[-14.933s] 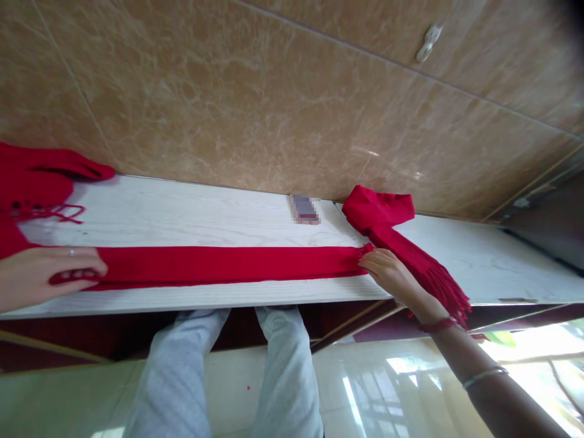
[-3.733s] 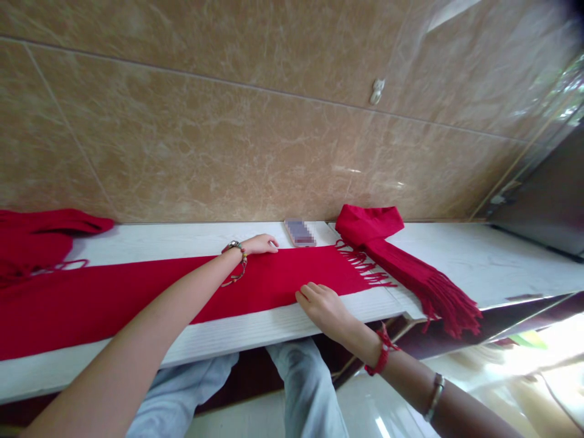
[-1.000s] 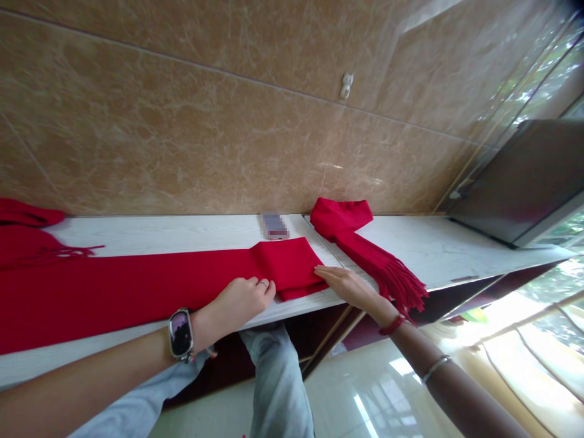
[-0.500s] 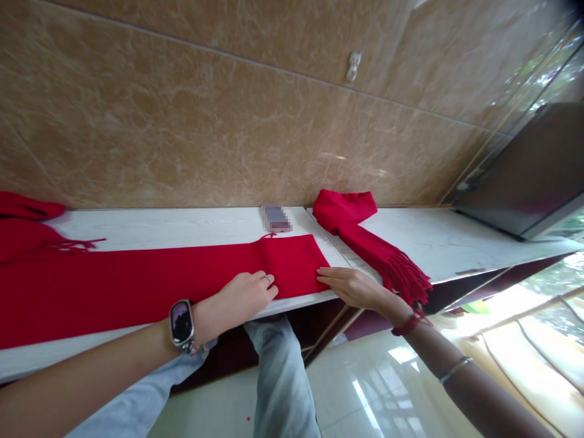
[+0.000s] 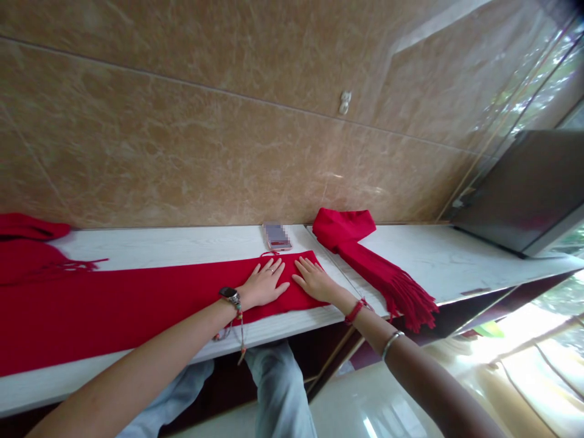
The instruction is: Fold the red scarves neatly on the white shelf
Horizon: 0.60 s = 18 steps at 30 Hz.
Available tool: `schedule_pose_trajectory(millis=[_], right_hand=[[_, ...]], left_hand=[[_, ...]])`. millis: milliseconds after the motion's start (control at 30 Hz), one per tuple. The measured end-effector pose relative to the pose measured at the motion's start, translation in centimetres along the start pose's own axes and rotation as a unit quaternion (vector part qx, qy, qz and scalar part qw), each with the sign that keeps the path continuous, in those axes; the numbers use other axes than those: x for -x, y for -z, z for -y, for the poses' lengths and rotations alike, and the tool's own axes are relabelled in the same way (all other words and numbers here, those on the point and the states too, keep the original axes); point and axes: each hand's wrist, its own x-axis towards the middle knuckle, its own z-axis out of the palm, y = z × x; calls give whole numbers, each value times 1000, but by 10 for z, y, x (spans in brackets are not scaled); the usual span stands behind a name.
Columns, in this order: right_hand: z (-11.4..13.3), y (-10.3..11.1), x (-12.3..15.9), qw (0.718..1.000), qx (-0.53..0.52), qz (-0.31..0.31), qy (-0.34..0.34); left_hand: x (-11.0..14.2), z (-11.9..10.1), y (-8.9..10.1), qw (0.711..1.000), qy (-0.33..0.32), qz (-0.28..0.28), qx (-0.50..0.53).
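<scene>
A long red scarf lies flat along a white table, its right end folded over. My left hand rests palm down on that folded end, fingers spread, with a ring on one finger and a watch and bead bracelet at the wrist. Beside it, my right hand also lies flat and open on the fold, a red cord and a metal bangle on that arm. Neither hand grips the cloth.
A second red scarf with a fringe hangs over the table's front edge at the right. A phone lies by the tiled wall. More red cloth sits at far left. A dark panel stands at right.
Both hands have moved from the front edge of the fold onto its top and now lie flat with fingers spread. The left hand was curled before.
</scene>
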Motion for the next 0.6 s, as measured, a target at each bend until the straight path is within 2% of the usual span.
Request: schedule_pose_trajectory(millis=[133,300,400,500,600], right_hand=[[-28,-14,2,998,25,-7,61],[-61,-14,9,998,34,-15,47],[-70,-15,13,998,24,-19,47],[-69,-11,12,999,19,-13,40],[-52,0,-2,999,3,-20,35]], left_hand=[[-14,-5,-4,1000,-8,-15,3],[-39,-24,-7,999,-11,-33,32],[-38,-23,-5,998,-26,-20,47],[-14,2,1,999,-15,-19,35],[27,48,12,998,35,-44,-8]])
